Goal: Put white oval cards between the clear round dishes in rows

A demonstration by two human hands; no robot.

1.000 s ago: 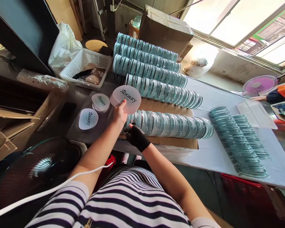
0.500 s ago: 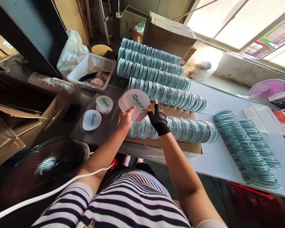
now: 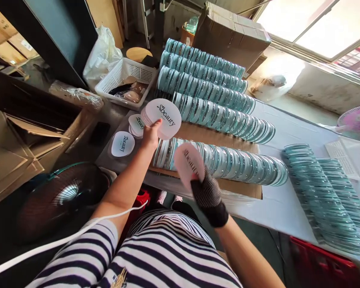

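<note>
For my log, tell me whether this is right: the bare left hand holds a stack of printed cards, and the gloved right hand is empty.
Not quite: the gloved right hand is not empty; the head view shows it holding a printed card. The bare left hand holds a stack of printed cards.

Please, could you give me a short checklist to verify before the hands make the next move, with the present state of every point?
1. Left hand grips the fanned discs: ok, thumb on the top one.
2. Right hand, in a black glove, holds a printed disc: ok.
3. Only one disc in that hand: cannot tell, it is blurred.
4. Nearest row of glass-like discs lies on the cardboard: ok.
5. White cable out of the way of the left forearm: not ok, it crosses it in this view; contact cannot be judged.
</note>
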